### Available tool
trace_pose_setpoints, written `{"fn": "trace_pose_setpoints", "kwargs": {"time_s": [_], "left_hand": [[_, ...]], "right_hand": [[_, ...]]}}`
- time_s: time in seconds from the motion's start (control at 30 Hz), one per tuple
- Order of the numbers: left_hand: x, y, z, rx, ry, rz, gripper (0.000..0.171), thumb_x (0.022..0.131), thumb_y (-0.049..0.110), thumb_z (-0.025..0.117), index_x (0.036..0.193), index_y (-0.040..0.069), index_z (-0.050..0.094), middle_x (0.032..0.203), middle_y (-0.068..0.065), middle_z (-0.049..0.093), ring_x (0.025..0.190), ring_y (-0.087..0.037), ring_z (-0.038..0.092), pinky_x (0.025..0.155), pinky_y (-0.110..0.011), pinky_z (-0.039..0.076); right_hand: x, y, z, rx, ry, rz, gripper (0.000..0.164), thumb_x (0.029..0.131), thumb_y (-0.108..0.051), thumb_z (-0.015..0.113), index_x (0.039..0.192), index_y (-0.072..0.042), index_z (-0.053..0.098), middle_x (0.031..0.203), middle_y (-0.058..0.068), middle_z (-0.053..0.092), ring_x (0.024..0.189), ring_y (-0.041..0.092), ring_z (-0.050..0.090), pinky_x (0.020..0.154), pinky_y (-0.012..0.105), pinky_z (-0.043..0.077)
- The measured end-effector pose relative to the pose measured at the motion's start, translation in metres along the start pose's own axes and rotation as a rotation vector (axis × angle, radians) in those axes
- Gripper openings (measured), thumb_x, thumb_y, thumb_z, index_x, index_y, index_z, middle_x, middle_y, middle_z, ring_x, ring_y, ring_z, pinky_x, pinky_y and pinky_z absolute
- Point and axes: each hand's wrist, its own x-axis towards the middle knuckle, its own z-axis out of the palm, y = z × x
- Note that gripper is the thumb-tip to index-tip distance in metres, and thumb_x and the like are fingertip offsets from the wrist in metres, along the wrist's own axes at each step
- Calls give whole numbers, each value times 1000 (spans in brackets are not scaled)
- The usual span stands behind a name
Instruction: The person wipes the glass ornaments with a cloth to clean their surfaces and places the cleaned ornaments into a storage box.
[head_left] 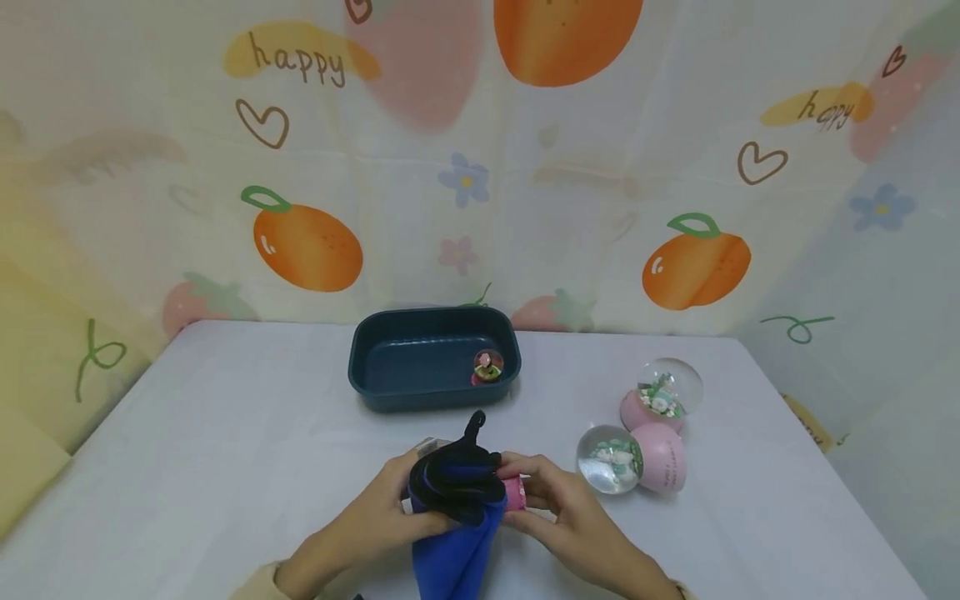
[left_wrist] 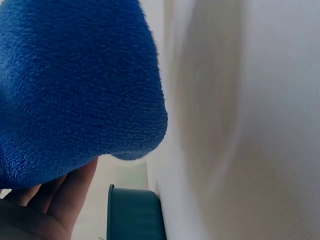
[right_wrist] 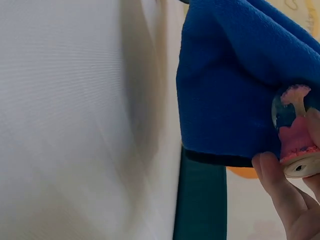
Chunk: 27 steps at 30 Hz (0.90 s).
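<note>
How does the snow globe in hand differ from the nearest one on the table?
The held globe is smaller than the table globe. The right hand pinches the held globe; the table globe lies on its side. Both have clear domes and pink bases.

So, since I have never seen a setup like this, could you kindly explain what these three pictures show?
Certainly. There is no machine here, just a person's two bare hands. The wide picture comes from a camera worn on the head, looking forward and down. The other two come from cameras on the wrists, so the white tabletop looks turned on its side there.

The left hand holds a blue cloth with black edging. The right hand holds a small pink snow globe against it.

Beyond the hands sits a dark teal tray with another small globe inside. To the right are two larger pink-based globes; the nearer one lies on its side.
</note>
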Motion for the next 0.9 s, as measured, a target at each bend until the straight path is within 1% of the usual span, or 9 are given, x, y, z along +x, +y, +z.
{"fn": "trace_pose_setpoints", "kwargs": {"time_s": [0.1,0.2,0.27,0.37,0.5,0.6,0.73,0.8,0.9], "left_hand": [[2,1,1,-3,5,26,43,87,7,73,127,16,60,117,-2,69,108,-12,63,97,-28,49],[2,2,0,5,50,64,40,85,0,73,121,14,63,111,-4,70,104,-10,64,93,-27,51],[1,3,-1,9,83,85,40,83,-4,72,118,13,63,109,-5,71,103,-8,64,91,-25,51],[0,3,-2,16,111,128,40,83,-8,69,119,8,62,109,-10,70,105,-9,63,92,-26,51],[0,3,-2,-13,104,111,41,85,-6,70,123,5,61,112,-12,68,109,-8,62,92,-26,52],[0,3,-2,-35,76,88,46,84,-5,71,127,5,58,116,-14,67,110,-7,61,93,-27,52],[0,3,1,-41,24,83,51,83,-3,73,130,9,55,119,-11,66,112,-9,61,95,-28,52],[0,4,2,-17,26,111,49,83,-5,72,127,10,56,115,-8,66,108,-9,61,94,-28,53],[0,4,2,19,70,171,42,80,-11,68,115,10,58,101,-6,65,92,-8,60,83,-26,53]], "right_hand": [[0,2,1,-22,-3,-58,33,94,-4,64,125,-4,54,136,28,56,117,16,65,91,28,56],[-1,3,1,-2,-5,-58,33,93,-3,65,124,-4,53,135,27,57,120,13,63,90,28,56],[-1,3,1,20,-11,-39,33,92,-3,66,123,-5,54,135,26,57,123,10,60,90,29,56],[-2,2,0,42,-12,-5,33,91,-2,67,122,-7,54,136,21,57,127,8,56,91,30,56],[-3,0,-1,47,11,18,35,90,-1,68,122,-11,55,136,15,57,125,9,58,90,29,56],[-2,0,-2,41,32,-18,37,91,1,66,125,-7,53,134,20,56,121,9,61,87,30,57],[-1,0,-4,123,40,-13,37,94,4,60,129,4,48,131,33,52,111,9,66,84,27,58],[-1,0,-5,176,41,17,36,95,5,58,128,7,46,129,37,51,102,11,71,82,28,58],[-1,-2,-5,227,38,75,33,97,2,57,127,8,45,123,38,54,91,16,73,80,31,59]]}}
